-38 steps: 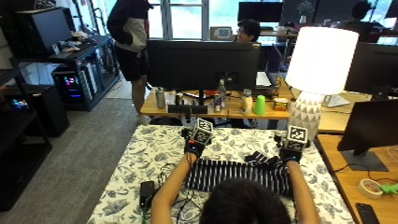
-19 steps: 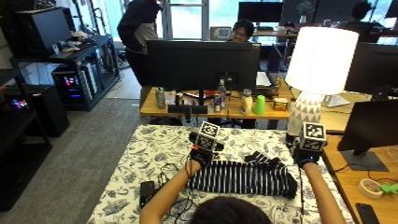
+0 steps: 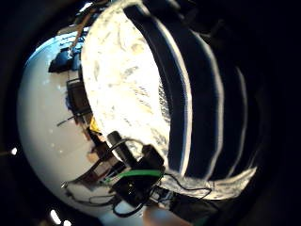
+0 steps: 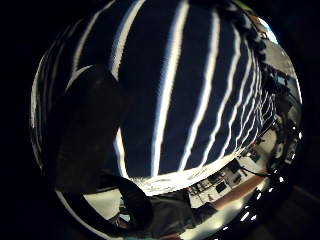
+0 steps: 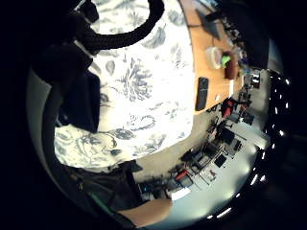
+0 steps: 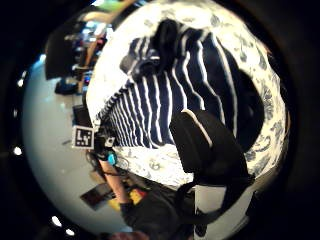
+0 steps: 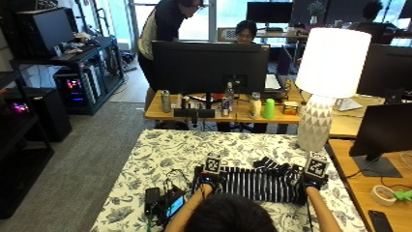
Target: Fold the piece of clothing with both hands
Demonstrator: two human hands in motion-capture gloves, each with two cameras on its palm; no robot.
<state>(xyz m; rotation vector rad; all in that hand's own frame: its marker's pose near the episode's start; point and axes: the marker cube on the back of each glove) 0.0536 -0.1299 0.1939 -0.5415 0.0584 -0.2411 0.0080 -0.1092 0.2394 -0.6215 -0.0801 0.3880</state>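
on a table (image 7: 161,150) draped in a white cloth printed with grey-blue flowers, a dark navy knit garment with thin white stripes (image 7: 260,183) lies spread crosswise in front of a seated person, with a bunched part, perhaps a sleeve, heaped at its far edge (image 7: 270,165). the left hand (image 7: 209,180) sits at the garment's left end and the right hand (image 7: 312,183) at its right end, a placement that looks chosen to keep the cloth taut and square, so both ends can be lifted together for a fold. the left thumb-side palm view shows striped fabric (image 4: 200,95) filling the frame close under that palm with a gloved thumb (image 4: 85,130) lying against it; whether the left fingers are curled into the cloth cannot be told. in the right thumb-side palm view a gloved digit carrying a white stripe (image 6: 205,145) rests over the garment's edge (image 6: 165,100), but the right fingers' grip cannot be told either. judging by the flat spread, the fold itself is not yet made. a small dark device with a lit screen (image 7: 174,205) sits on the table beside the left forearm. no brand, label or legible writing shows on the garment.
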